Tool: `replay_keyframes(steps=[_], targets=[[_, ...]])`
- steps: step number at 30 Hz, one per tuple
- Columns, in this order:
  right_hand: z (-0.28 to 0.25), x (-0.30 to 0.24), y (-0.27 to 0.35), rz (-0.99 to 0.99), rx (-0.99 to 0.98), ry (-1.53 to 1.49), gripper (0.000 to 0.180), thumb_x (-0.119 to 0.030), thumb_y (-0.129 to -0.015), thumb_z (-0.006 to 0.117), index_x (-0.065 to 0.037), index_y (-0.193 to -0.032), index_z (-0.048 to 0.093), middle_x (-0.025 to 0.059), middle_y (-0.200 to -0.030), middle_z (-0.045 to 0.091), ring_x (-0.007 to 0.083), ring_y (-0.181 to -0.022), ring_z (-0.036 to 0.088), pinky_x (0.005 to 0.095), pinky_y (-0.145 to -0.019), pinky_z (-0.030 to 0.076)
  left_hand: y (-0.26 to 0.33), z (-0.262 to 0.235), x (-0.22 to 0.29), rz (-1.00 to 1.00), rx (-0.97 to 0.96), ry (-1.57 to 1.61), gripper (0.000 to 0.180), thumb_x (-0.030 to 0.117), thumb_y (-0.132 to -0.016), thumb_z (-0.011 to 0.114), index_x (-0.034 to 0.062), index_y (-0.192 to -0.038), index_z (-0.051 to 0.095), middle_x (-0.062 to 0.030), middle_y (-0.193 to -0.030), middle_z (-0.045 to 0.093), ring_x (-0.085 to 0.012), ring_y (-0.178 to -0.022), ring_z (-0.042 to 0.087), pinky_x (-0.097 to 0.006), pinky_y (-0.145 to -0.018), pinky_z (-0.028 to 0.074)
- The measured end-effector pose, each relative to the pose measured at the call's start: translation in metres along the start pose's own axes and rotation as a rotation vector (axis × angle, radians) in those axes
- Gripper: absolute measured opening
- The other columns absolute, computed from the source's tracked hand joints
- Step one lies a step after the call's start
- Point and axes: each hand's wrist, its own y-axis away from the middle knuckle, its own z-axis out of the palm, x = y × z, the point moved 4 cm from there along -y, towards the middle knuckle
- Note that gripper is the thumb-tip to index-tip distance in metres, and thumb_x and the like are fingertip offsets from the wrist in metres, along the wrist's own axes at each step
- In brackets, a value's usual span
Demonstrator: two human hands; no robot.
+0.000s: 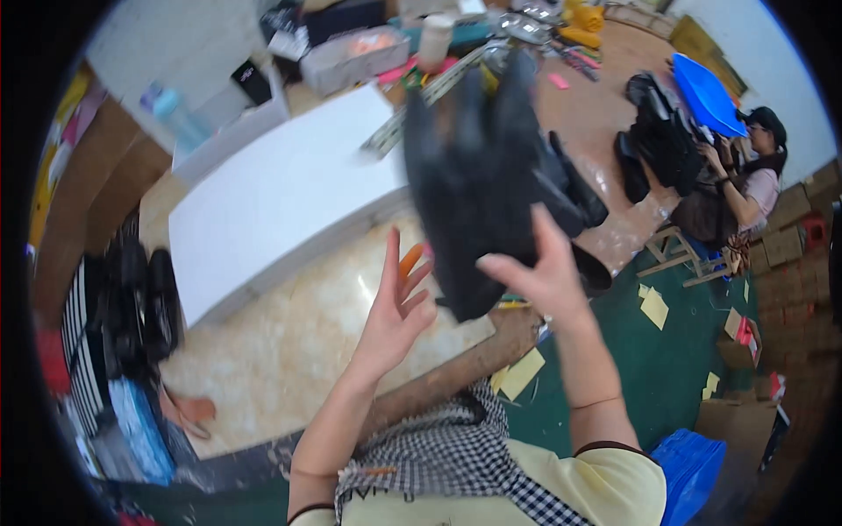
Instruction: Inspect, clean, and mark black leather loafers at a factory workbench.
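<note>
My right hand point(548, 285) grips a bundle of black boot-like pieces point(474, 188) by its lower right side, lifted over the table's front edge. Motion smears the bundle, so I cannot tell how many pieces it has. The thumb lies on its near face; the other fingers are partly hidden. Just left of it, my left hand point(395, 311) is apart from the bundle, fingers spread and nothing held. Something orange covers one of its fingertips. Behind the bundle, black shoes point(574, 188) lie partly hidden on the table.
A large white board point(281, 210) lies across the marbled tabletop point(263, 368). Bins, tools and a jar point(435, 42) crowd the far side. Black shoes point(132, 298) stand at the left. On the right, a seated person point(754, 180) handles black items near a blue tray point(709, 95).
</note>
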Motion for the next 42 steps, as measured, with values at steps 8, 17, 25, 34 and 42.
replay_keyframes(steps=[8,17,25,34,42], targets=[[0.177,0.045,0.061,-0.172,-0.309,0.626,0.028,-0.028,-0.083,0.073,-0.009,-0.095,0.056,0.0051,-0.067,0.063,0.0275,-0.064,0.063,0.0363,-0.069,0.04,0.192,-0.153,-0.003,-0.057,0.542,0.063,0.078,0.034,-0.085,0.069,-0.0013,-0.146,0.035,-0.021,-0.132,0.057,-0.0327,-0.114,0.063,-0.043,-0.095,0.055],[0.065,0.074,0.058,-0.057,-0.191,1.002,0.031,-0.001,-0.083,0.054,-0.003,-0.112,0.064,0.0192,-0.111,0.065,0.0356,-0.105,0.061,0.045,-0.089,0.05,0.189,-0.143,-0.019,-0.023,0.495,0.656,0.071,0.053,-0.098,0.045,0.0007,-0.145,0.036,-0.0219,-0.118,0.063,-0.0316,-0.091,0.07,-0.047,-0.078,0.06],[0.007,0.114,0.087,-0.136,-0.112,1.234,0.031,-0.003,-0.088,0.061,0.0,-0.119,0.065,0.015,-0.107,0.066,0.0291,-0.097,0.062,0.039,-0.084,0.051,0.13,-0.101,0.017,0.029,0.557,0.342,0.053,0.038,-0.104,0.04,0.0059,-0.146,0.034,-0.017,-0.117,0.06,-0.0222,-0.092,0.067,-0.041,-0.073,0.062],[0.146,-0.007,0.052,-0.159,-0.372,0.344,0.051,0.0,-0.079,0.072,-0.012,-0.128,0.067,0.0064,-0.088,0.059,0.0175,-0.073,0.059,0.0294,-0.064,0.048,0.125,-0.086,0.028,0.036,0.622,0.286,0.057,0.032,-0.105,0.044,0.0029,-0.152,0.03,-0.016,-0.136,0.053,-0.0185,-0.113,0.062,-0.032,-0.091,0.056],[0.158,-0.006,0.049,-0.202,-0.324,0.226,0.048,0.0,-0.074,0.079,-0.011,-0.121,0.071,0.0051,-0.09,0.06,0.0151,-0.075,0.06,0.0285,-0.066,0.05,0.127,-0.086,0.028,0.106,0.588,0.367,0.066,0.025,-0.103,0.053,0.0061,-0.156,0.018,-0.016,-0.141,0.05,-0.0198,-0.118,0.06,-0.032,-0.094,0.054]])
